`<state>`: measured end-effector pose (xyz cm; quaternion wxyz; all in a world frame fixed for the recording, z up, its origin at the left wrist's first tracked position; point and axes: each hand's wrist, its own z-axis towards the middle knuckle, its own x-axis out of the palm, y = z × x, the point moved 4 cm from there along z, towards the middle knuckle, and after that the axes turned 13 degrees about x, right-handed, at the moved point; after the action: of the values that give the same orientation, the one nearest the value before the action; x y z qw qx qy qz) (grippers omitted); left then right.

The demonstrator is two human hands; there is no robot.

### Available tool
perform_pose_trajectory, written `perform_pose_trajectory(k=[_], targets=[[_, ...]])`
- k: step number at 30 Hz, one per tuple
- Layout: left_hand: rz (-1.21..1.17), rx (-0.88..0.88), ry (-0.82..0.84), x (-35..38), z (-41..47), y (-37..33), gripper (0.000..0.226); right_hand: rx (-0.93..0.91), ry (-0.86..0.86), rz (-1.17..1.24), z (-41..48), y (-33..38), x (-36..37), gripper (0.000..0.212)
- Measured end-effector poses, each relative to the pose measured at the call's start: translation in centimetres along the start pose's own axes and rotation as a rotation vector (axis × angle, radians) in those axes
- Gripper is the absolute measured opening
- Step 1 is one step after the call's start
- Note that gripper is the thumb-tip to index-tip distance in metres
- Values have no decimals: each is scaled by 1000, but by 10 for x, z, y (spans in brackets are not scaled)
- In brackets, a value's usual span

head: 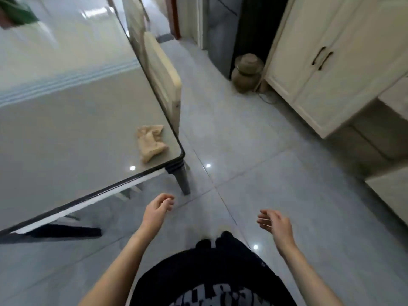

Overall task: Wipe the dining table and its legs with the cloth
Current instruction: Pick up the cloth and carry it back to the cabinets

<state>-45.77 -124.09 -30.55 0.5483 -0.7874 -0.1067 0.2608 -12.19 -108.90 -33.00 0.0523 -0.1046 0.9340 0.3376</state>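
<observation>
— Where are we with this?
— Our left hand (pixel 157 207) and right hand (pixel 274 224) hang slack before us, holding nothing.
— And the cloth (pixel 151 142)?
— It lies crumpled on the near corner of the dining table (pixel 66 140), above one leg (pixel 182 180). We can't tell whether anything's been wiped yet; we'd pick it up first.

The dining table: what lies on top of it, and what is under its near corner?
On the dining table, a crumpled beige cloth lies by the near corner. Under that corner stands one dark leg. The table's own top covers most of what else is beneath.
</observation>
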Motion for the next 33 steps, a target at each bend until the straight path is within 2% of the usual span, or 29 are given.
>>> perform_pose_trajectory(k=[5, 8, 11, 14, 17, 21, 24, 26, 29, 31, 33], targets=[[105, 1, -299, -37, 12, -9, 19, -108, 243, -202, 19, 94, 84, 26], [203, -28, -430, -62, 28, -11, 28, -197, 402, -352, 19, 137, 147, 25], [313, -25, -457, -86, 46, -13, 39, -283, 502, -479, 14, 166, 211, 20], [499, -9, -399, -108, 75, -3, 60, -397, 551, -594, 13, 185, 280, 14], [655, -42, -347, -128, 109, 20, 52, -519, 506, -728, 22, 192, 348, 30], [811, -142, -253, -144, 144, 55, 58, -592, 328, -1005, 41, 181, 419, 56], [773, -243, -182, -144, 151, 75, 61, -570, 130, -1222, 47, 164, 447, 68], [761, -252, -150, -142, 151, 81, 64, -595, 16, -1293, 47, 155, 459, 69], [771, -231, -111, -146, 150, 82, 66, -557, 14, -1275, 48, 148, 470, 64], [775, -227, -83, -149, 150, 81, 67, -387, 60, -1090, 52, 147, 470, 63], [780, -229, -57, -152, 150, 79, 67, -250, 114, -925, 54, 151, 467, 50]])
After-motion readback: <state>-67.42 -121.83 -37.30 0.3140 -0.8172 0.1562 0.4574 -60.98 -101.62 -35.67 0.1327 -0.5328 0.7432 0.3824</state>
